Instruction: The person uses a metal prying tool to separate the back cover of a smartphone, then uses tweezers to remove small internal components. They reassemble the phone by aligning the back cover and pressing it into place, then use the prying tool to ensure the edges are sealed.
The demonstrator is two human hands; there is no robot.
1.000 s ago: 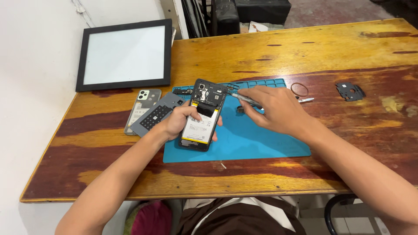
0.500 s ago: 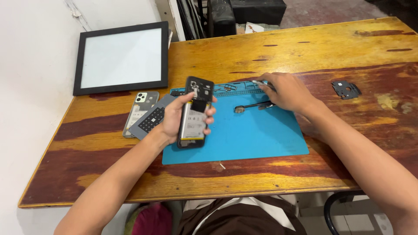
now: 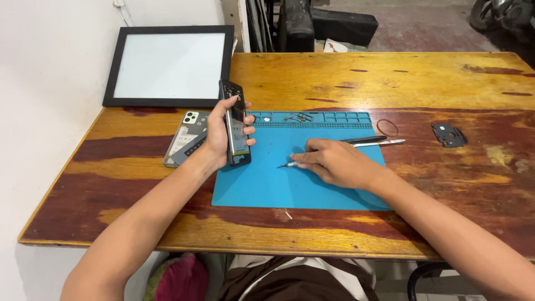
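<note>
My left hand [image 3: 216,134] grips an opened black phone [image 3: 236,125], raised on edge above the left side of the blue work mat [image 3: 262,187]; its inner parts face right. My right hand [image 3: 334,163] rests low on the mat's middle, its fingers closed on a thin metal tool [image 3: 287,165] whose tip points left. Behind that hand lie a black pen-like tool [image 3: 365,139] and a silver tool [image 3: 384,143] at the mat's right edge. Small loose parts [image 3: 298,117] sit in the mat's top tray row.
A phone back cover and another flat part [image 3: 186,139] lie left of the mat. A black-framed white panel [image 3: 167,67] lies at the table's far left. A rubber ring [image 3: 387,127] and a small dark plate [image 3: 448,135] rest right of the mat.
My left hand lifted the phone and turned it on edge. My right hand came back from the mat's top tray to the mat's middle, now holding the thin tool.
</note>
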